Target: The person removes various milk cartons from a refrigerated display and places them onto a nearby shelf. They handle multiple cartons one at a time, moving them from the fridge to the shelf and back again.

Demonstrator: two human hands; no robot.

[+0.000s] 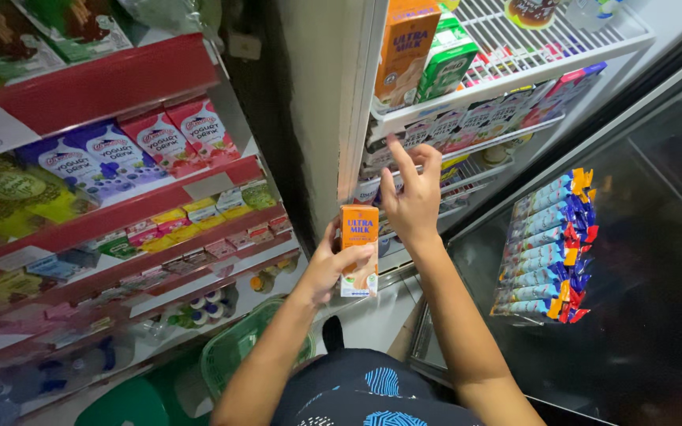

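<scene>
My left hand (pixel 331 264) grips a small orange milk carton (pixel 358 244) upright in front of an open cooler. My right hand (pixel 410 193) reaches up with fingers spread, its index fingertip touching the front edge of a white wire shelf (pixel 475 118) in the cooler. On that shelf level stands a row of small drink cartons (pixel 507 114). The shelf above holds a tall orange carton (pixel 404 47) and a green carton (pixel 445 65).
Red store shelves (pixel 112 209) at the left carry yogurt drink packs (pixel 159 146) and small boxes. A green basket (pixel 238 347) sits on the floor below. The cooler's glass door (pixel 641 260) stands open at the right, with blue snack packets (pixel 550 244) hanging on it.
</scene>
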